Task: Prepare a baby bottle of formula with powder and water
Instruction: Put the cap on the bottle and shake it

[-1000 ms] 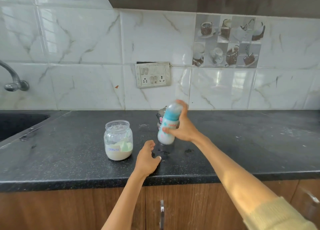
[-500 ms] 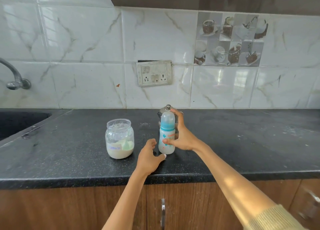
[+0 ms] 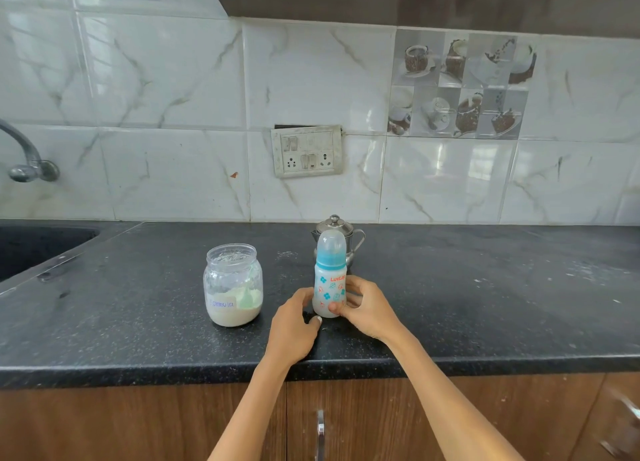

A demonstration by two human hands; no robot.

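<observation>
A baby bottle (image 3: 329, 280) with a blue collar, a clear cap and milky liquid stands upright on the black counter (image 3: 485, 304). My right hand (image 3: 369, 308) grips its lower body, thumb in front and fingers curled round the back. My left hand (image 3: 294, 325) rests on the counter just left of the bottle's base, fingers loosely curled, holding nothing. An open glass jar (image 3: 232, 284) labelled formula, with white powder and a green scoop inside, stands to the left. Behind the bottle is a small steel kettle (image 3: 337, 233) with a lid.
A sink (image 3: 31, 249) is sunk into the counter at far left, with a tap (image 3: 24, 159) on the wall above it. A switch and socket plate (image 3: 306, 151) sits on the tiled wall. Wooden cabinet doors with a handle (image 3: 320, 433) lie below the counter edge.
My right hand has brought the bottle down from a tilted, raised position and stood it upright on the counter. The left hand has shifted slightly closer to the bottle's base.
</observation>
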